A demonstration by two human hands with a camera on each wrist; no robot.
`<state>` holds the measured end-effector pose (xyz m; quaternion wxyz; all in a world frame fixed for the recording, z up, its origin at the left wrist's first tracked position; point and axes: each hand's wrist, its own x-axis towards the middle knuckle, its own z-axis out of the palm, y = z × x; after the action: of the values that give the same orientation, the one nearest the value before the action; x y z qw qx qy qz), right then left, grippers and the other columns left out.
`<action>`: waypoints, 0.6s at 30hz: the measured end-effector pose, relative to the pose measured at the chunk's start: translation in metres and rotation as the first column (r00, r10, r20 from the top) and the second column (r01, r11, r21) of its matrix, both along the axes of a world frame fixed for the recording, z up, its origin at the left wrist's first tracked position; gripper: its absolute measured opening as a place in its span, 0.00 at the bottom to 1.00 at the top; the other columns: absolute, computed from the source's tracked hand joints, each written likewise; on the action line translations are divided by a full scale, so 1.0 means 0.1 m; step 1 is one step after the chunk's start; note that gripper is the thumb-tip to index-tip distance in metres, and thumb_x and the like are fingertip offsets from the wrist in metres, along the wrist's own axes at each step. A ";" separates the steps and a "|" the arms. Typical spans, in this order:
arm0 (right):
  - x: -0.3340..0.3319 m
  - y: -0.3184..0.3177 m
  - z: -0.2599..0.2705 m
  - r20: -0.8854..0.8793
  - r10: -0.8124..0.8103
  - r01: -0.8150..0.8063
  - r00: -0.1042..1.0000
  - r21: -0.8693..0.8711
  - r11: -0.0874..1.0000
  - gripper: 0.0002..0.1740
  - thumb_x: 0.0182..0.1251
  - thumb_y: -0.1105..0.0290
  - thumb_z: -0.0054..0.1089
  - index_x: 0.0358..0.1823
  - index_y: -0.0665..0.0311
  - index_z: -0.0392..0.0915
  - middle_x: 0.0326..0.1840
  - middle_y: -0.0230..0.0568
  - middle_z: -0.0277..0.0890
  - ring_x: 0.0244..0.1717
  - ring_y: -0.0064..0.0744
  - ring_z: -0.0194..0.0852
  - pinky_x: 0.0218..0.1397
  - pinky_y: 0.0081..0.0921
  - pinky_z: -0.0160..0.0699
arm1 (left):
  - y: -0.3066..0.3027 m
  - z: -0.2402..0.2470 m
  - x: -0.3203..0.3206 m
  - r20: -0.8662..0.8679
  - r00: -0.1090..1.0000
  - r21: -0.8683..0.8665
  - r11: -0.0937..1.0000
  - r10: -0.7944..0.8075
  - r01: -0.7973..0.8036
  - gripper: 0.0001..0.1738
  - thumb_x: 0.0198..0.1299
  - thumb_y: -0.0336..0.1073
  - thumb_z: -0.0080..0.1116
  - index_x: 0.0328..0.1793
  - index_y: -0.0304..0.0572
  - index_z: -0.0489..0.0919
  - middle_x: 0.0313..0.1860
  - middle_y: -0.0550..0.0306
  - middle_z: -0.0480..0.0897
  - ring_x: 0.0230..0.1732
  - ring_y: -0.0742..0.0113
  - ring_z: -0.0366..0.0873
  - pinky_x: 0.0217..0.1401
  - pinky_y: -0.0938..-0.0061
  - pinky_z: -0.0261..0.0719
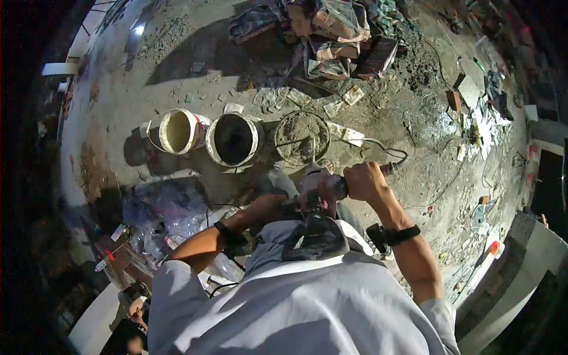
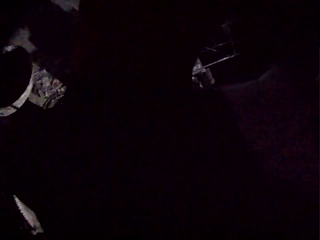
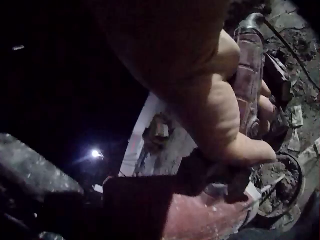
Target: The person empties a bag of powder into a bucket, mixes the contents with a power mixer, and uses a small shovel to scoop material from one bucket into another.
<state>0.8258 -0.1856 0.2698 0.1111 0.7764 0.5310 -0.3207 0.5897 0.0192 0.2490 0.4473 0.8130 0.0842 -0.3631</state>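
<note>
A power tool [image 1: 316, 186] with a red body [image 3: 205, 215] is held in front of the person's waist, its shaft pointing at a round container of grey mix [image 1: 302, 139]. The right hand [image 1: 368, 182] grips the tool's side handle; in the right wrist view that hand [image 3: 220, 110] has its fingers curled round the dark red handle [image 3: 247, 75]. On the tool's other side is the left hand [image 1: 266, 208], partly in shadow; its fingers are hard to make out. The left wrist view is almost wholly dark and shows no hand.
Two buckets, one pale inside [image 1: 177, 131] and one dark inside [image 1: 234, 139], stand left of the mix. Wrapped bundles [image 1: 337, 41] lie ahead, plastic sheeting [image 1: 163, 216] at the left. A cable [image 1: 378, 145] runs from the tool over the debris-strewn floor [image 1: 408, 112].
</note>
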 end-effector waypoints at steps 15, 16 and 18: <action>-0.44 -1.01 -0.56 0.168 -0.106 0.066 0.980 0.227 0.972 0.08 0.50 0.65 0.63 0.32 0.58 0.83 0.32 0.45 0.85 0.36 0.46 0.86 0.37 0.39 0.81 | 0.51 0.07 -0.49 0.071 0.997 0.011 1.000 -0.023 0.023 0.26 0.77 0.38 0.40 0.76 0.33 0.65 0.77 0.49 0.68 0.76 0.62 0.63 0.81 0.69 0.54; -0.35 -0.43 -0.08 0.047 -0.167 0.161 0.985 0.105 0.981 0.08 0.49 0.65 0.64 0.31 0.58 0.83 0.31 0.44 0.85 0.36 0.45 0.86 0.37 0.39 0.80 | 0.58 -0.21 -0.72 0.067 0.997 0.009 0.999 -0.033 0.033 0.26 0.77 0.38 0.40 0.76 0.33 0.65 0.77 0.49 0.68 0.76 0.62 0.63 0.81 0.69 0.54; -0.72 -1.40 -0.95 0.110 -0.180 0.156 0.978 0.200 0.967 0.08 0.49 0.65 0.63 0.31 0.57 0.83 0.31 0.44 0.85 0.36 0.45 0.86 0.37 0.39 0.81 | 0.56 -0.83 -0.85 -0.061 0.988 -0.301 0.942 0.139 -0.150 0.28 0.77 0.40 0.38 0.77 0.34 0.64 0.78 0.49 0.65 0.78 0.62 0.61 0.82 0.67 0.52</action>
<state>0.7539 -0.3252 0.1743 0.0422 0.8445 0.4834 -0.2265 0.5051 0.0756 0.1659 0.5912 0.7186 0.0951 -0.3536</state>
